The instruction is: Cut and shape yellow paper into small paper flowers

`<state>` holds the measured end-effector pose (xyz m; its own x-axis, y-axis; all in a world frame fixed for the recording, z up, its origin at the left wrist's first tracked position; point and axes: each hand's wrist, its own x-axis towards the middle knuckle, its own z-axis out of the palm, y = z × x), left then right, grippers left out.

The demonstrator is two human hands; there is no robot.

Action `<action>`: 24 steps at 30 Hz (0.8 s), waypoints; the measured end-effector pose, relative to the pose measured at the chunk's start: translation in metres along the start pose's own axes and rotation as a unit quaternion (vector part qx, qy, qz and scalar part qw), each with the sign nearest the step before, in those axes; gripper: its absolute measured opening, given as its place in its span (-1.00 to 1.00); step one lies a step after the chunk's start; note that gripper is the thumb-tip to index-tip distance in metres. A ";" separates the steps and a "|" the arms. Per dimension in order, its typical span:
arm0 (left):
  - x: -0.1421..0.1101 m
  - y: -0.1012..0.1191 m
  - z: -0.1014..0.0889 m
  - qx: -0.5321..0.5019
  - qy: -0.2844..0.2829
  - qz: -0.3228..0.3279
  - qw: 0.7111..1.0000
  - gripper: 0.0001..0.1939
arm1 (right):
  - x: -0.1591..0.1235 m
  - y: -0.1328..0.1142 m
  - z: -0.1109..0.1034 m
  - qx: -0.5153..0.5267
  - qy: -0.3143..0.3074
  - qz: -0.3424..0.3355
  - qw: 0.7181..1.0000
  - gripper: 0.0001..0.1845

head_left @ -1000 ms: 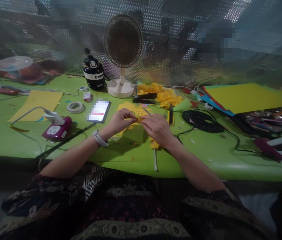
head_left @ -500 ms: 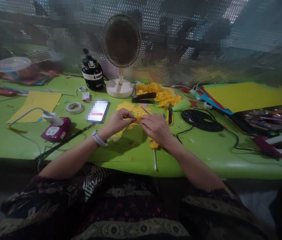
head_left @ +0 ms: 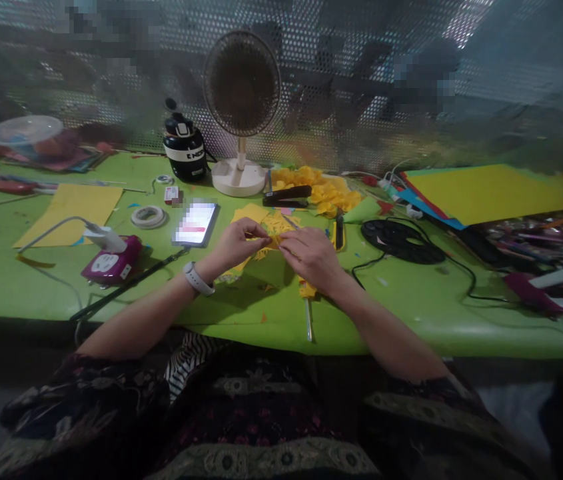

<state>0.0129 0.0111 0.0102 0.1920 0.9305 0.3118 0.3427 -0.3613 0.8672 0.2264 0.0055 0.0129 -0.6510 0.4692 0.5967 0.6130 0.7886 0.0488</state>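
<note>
My left hand (head_left: 238,247) pinches one side of a small piece of yellow paper (head_left: 274,240), and my right hand (head_left: 312,255) grips its other side. The piece is partly hidden by my fingers, so its exact shape does not show. Under and behind my hands lie yellow paper cuttings (head_left: 284,220). Below my right hand, partly covered by it, sits a yellow tool (head_left: 306,289), seemingly a glue gun, with a clear stick (head_left: 309,321) pointing towards me. Just beyond my right hand is a yellow-and-black cutter (head_left: 339,233).
A black stapler (head_left: 287,196) lies before yellow paper flowers (head_left: 334,197). Left are a phone (head_left: 195,223), a tape roll (head_left: 148,216) and a purple plug adapter (head_left: 111,265). A fan (head_left: 238,179) and bottle (head_left: 184,157) stand behind. Right are a black cable reel (head_left: 378,233) and coloured sheets (head_left: 491,193).
The view has shifted very slightly. Both hands stay in nearly the same place, still pinching the yellow paper piece.
</note>
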 end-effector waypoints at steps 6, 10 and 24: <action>0.000 -0.003 0.001 0.002 0.006 0.007 1.000 -0.87 | 0.000 -0.001 0.000 0.004 0.003 0.004 1.000 -0.80; 0.000 -0.002 0.001 -0.001 0.006 0.007 1.000 -0.88 | 0.001 -0.002 -0.001 -0.007 0.009 0.003 1.000 -0.80; -0.001 -0.002 0.001 0.017 0.009 0.022 1.000 -0.85 | 0.002 -0.004 -0.002 0.003 0.024 -0.003 1.000 -0.79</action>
<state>0.0132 0.0105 0.0076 0.1913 0.9141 0.3574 0.3660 -0.4043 0.8382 0.2239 0.0025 0.0152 -0.6318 0.4451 0.6346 0.6066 0.7936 0.0474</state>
